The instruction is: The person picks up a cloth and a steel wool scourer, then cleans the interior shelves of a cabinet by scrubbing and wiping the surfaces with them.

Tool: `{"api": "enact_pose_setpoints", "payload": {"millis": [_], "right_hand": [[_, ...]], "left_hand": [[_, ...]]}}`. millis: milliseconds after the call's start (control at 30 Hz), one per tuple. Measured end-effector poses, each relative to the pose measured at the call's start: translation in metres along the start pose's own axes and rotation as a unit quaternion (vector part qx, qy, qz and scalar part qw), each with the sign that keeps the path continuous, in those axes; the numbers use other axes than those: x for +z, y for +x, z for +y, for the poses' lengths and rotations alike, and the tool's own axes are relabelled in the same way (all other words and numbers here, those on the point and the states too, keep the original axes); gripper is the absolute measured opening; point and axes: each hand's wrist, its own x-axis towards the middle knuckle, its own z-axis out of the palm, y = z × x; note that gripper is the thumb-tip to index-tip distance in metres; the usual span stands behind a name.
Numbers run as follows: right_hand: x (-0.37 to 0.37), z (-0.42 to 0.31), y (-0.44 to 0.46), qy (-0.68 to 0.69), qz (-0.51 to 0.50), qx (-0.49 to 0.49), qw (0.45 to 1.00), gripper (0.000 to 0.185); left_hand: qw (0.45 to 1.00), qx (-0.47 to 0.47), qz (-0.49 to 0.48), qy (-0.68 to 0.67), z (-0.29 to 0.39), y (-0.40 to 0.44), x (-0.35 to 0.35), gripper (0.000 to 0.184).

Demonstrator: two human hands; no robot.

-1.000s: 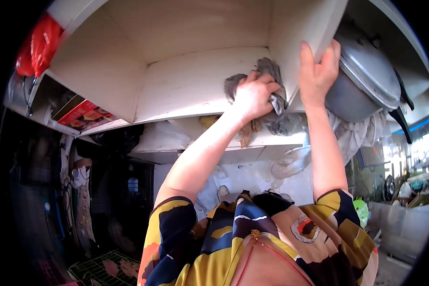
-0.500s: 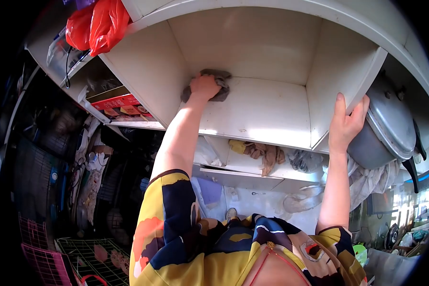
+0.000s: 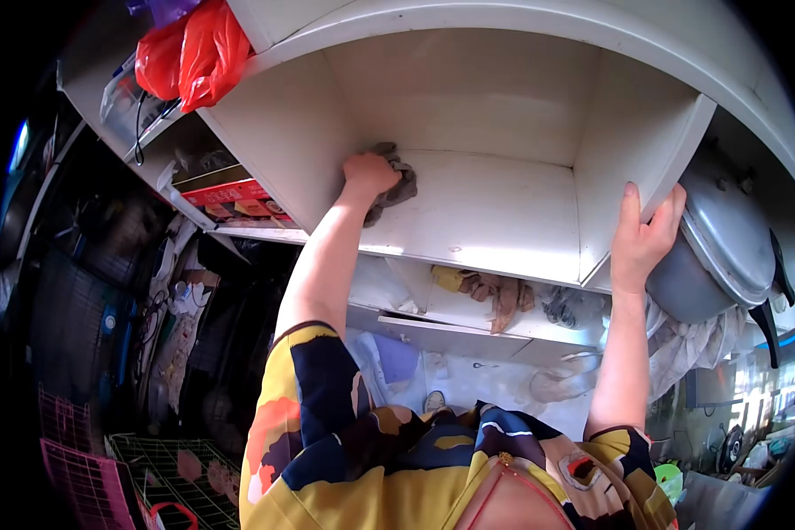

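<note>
A white cabinet compartment point(image 3: 495, 194) opens in front of me. My left hand point(image 3: 371, 174) is closed on a crumpled grey cloth point(image 3: 401, 187), pressed on the compartment floor by its left wall. The cloth bulges out beyond and to the right of the fingers. On the right, my right hand point(image 3: 647, 234) grips the front edge of the upright divider point(image 3: 680, 159), the thumb on the compartment side and the fingers curled over the edge.
Right of the divider stands a grey pressure cooker point(image 3: 724, 238) with black handles. A red plastic bag point(image 3: 208, 57) hangs at upper left above a red box point(image 3: 234, 199). The shelf below holds brown cloth point(image 3: 503, 300) and a dark plastic bag point(image 3: 567, 306). Wire racks point(image 3: 177, 473) are at lower left.
My left hand and the cloth went from the compartment's right side to its left corner, then slightly toward the front. My right hand stays on the divider. The view has shifted.
</note>
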Motion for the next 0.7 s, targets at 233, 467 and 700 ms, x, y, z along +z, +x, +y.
{"api": "enact_pose_setpoints", "payload": {"millis": [233,467,700], "right_hand": [[0.0,0.0,-0.002,0.004,0.004,0.013,1.0,0.031],[-0.001,-0.002,-0.002,0.005,-0.004,0.03,1.0,0.031],[-0.004,0.003,-0.004,0.008,-0.025,0.025,0.999,0.031]], "left_hand": [[0.997,-0.024,0.063,-0.028,-0.022,-0.114,0.014,0.053],[0.995,0.007,0.097,-0.035,-0.021,-0.048,0.031,0.053],[0.989,-0.038,0.039,-0.134,0.001,0.063,0.028,0.056]]}}
